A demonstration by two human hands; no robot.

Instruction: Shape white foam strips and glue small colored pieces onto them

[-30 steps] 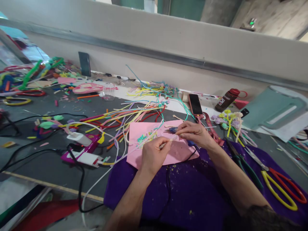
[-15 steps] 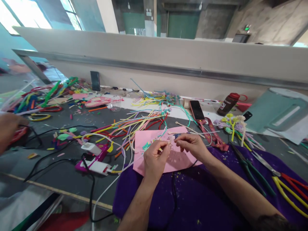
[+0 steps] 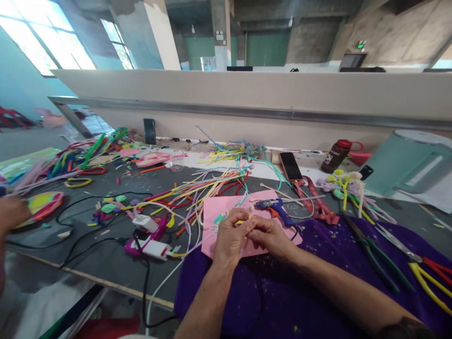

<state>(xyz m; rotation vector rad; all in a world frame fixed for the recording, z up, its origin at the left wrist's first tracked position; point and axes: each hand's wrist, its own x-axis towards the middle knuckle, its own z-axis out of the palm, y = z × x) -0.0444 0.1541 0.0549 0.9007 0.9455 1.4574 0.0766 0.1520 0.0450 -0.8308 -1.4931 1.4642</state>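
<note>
Over the pink sheet [image 3: 210, 238], my left hand [image 3: 231, 235] pinches a small pale piece [image 3: 251, 212] whose kind I cannot make out. My right hand [image 3: 270, 235] touches the left one, its fingers closed at the same spot; what lies between them is hidden. Just beyond the right hand a blue hot glue gun [image 3: 280, 210] rests on the sheet's right side. Small turquoise bits [image 3: 219, 218] lie on the sheet left of my hands. Under the sheet a purple cloth [image 3: 310, 273] covers the front of the table.
Pipe cleaners [image 3: 197, 190] spread across the middle. Left are a power strip [image 3: 146, 235] with cables and another person's hand [image 3: 14, 214]. Right lie pliers [image 3: 374, 256], scissors [image 3: 420, 261], a phone [image 3: 290, 165], a bottle [image 3: 335, 155] and a teal kettle [image 3: 402, 162].
My right hand has moved left and down to meet my left hand, uncovering the glue gun. The view has tilted up and shifted left slightly. A yellow-and-pink oval shows beside the other person's hand.
</note>
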